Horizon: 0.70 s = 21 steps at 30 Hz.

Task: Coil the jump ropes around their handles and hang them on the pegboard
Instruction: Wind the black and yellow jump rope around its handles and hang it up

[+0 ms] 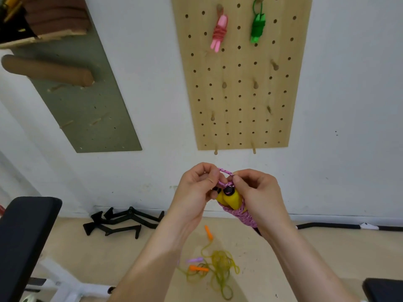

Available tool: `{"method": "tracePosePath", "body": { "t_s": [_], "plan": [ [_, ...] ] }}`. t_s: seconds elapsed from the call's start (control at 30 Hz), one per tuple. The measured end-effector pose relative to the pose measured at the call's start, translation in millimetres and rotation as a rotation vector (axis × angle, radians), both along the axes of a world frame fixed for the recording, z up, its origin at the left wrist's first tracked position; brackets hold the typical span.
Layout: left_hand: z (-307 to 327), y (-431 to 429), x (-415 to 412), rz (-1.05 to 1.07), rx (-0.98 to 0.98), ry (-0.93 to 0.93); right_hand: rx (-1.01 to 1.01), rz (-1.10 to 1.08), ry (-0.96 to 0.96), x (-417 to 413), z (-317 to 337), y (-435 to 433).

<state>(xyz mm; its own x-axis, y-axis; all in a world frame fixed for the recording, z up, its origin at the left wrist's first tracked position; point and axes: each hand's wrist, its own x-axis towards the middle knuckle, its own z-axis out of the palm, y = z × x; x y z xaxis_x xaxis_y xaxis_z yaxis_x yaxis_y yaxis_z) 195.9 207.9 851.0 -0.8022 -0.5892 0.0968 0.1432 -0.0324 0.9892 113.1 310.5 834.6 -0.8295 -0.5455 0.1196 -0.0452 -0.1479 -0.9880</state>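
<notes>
Both hands are raised in front of the person, close together, working on one jump rope. The left hand [196, 188] and the right hand [255, 192] meet around a pair of yellow handles [229, 199] held side by side between them, their black caps facing up toward the camera. A pink speckled rope [245, 216] is wound around the lower part of the handles in tight turns; that wrapped section lies against the palm side of the right hand and runs down toward its wrist. Above the handles a short loop of the rope [225, 172] arches from one hand to the other, pinched between thumb and fingers on each side. So both hands are closed on the rope, and the bundle sits directly between them.

Above the hands, well apart from them, hangs a wooden pegboard [242, 105] on a white wall. Near its top a coiled pink jump rope [219, 33] hangs from a peg, and to the right of it a coiled green jump rope [257, 25] hangs from another peg.

Below the hands, between the two forearms, a loose yellow-green jump rope [220, 267] with orange handles lies tangled on the floor, with a small purple piece [195, 260] just beside the tangle. To the lower left of the left hand, black metal attachments [122, 221] lie on the floor by the wall.
</notes>
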Motion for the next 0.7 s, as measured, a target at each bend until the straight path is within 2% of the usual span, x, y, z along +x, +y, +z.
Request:
{"method": "tracePosePath", "body": {
  "t_s": [0.17, 0.33, 0.47, 0.53, 0.63, 0.7],
  "plan": [
    [15.2, 34.6, -45.3, -0.008, -0.209, -0.109, 0.006, 0.115, -0.035, -43.4, -1.0, 34.8],
    [16.1, 53.2, -87.5, 0.03, -0.257, -0.181, -0.026, 0.174, -0.096, -74.3, 3.8, 53.8],
    [18.4, 51.6, -117.1, 0.097, -0.337, -0.221, 0.027, 0.17, 0.051, -99.6, 8.1, 49.8],
    [20.8, 47.5, -130.4, 0.132, -0.522, -0.253, 0.063, 0.266, 0.095, -117.1, 10.1, 45.8],
    [22.1, 37.0, -145.5, 0.162, -1.035, -0.412, 0.148, 0.481, 0.073, -147.3, 15.6, 41.5],
    [23.6, 27.3, -157.4, 0.203, -1.27, -0.408, 0.205, 0.564, 0.084, -166.4, 24.7, 34.5]
  ]
}}
